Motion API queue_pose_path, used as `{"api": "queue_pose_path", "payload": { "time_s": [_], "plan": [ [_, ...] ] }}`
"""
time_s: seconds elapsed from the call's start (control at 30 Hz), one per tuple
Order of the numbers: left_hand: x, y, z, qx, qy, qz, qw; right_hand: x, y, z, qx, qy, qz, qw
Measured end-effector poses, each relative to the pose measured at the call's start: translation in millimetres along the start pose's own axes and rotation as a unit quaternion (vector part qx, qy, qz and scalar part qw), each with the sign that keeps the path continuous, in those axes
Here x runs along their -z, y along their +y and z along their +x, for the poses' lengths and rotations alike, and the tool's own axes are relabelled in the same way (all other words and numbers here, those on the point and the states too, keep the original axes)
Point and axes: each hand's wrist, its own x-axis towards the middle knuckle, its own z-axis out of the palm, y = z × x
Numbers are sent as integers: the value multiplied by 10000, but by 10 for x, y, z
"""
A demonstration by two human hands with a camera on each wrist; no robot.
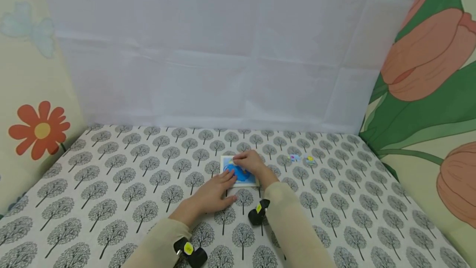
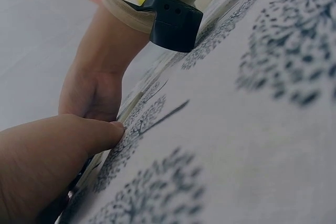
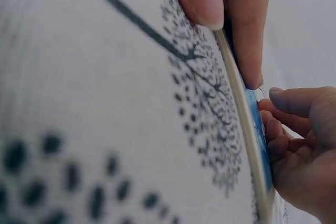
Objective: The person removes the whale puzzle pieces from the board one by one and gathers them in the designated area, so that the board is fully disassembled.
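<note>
Head view: a small board [image 1: 241, 175] with a blue picture and a pale border lay on the bench [image 1: 148, 195], which was covered in tree-print cloth. The left hand [image 1: 213, 193] rested flat with released fingers over the board's left part, its thumb spread toward the near side. The right hand [image 1: 253, 163] bent over the upper part, fingers curled downward; whether they grasped anything could not be told. Two small colourful pieces [image 1: 295, 158] lay to the right, well apart from the board, and a white sheet [image 1: 223, 53] hung behind.

Left wrist view: the left thumb pointed toward the right hand, near the cloth; the other left fingers were hidden. A black device [image 2: 176, 22] sat at the right sleeve [image 2: 134, 11].

Right wrist view: the left thumb met the board's edge, a finger reached its blue face, and the right fingers bunched close above it.
</note>
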Motion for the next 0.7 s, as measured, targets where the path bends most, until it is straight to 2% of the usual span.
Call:
{"api": "queue_pose_path", "payload": {
  "time_s": [0.43,0.7],
  "plan": [
    [9,7,-11,2,-20,-69,10000,-13,-4,-19,-129,-165,403,9990],
    [4,7,-7,26,-3,-76,10000,-28,-13,-31,-146,36,786,9968]
  ]
}}
